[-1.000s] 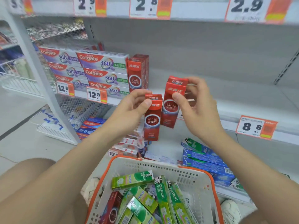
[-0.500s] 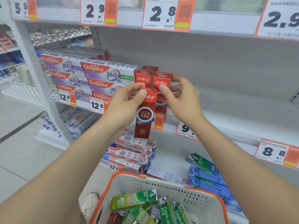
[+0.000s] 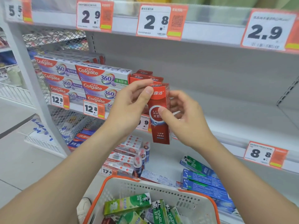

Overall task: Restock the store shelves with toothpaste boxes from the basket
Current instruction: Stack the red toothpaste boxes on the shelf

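We hold a tall red cardboard toothpaste box [image 3: 160, 131] upright before the grey metal shelf [image 3: 242, 120]. Our left hand [image 3: 127, 107] pinches its top and our right hand [image 3: 187, 122] grasps its middle, thumb on the round logo. Just behind the grip stand more red boxes [image 3: 142, 76]. Below it sits a white plastic basket [image 3: 161, 185] with green boxes [image 3: 127, 204].

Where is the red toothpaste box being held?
The red toothpaste box is mid-frame in the head view, upright between left hand and right hand, before shelved red boxes beside the Colgate 360 boxes.
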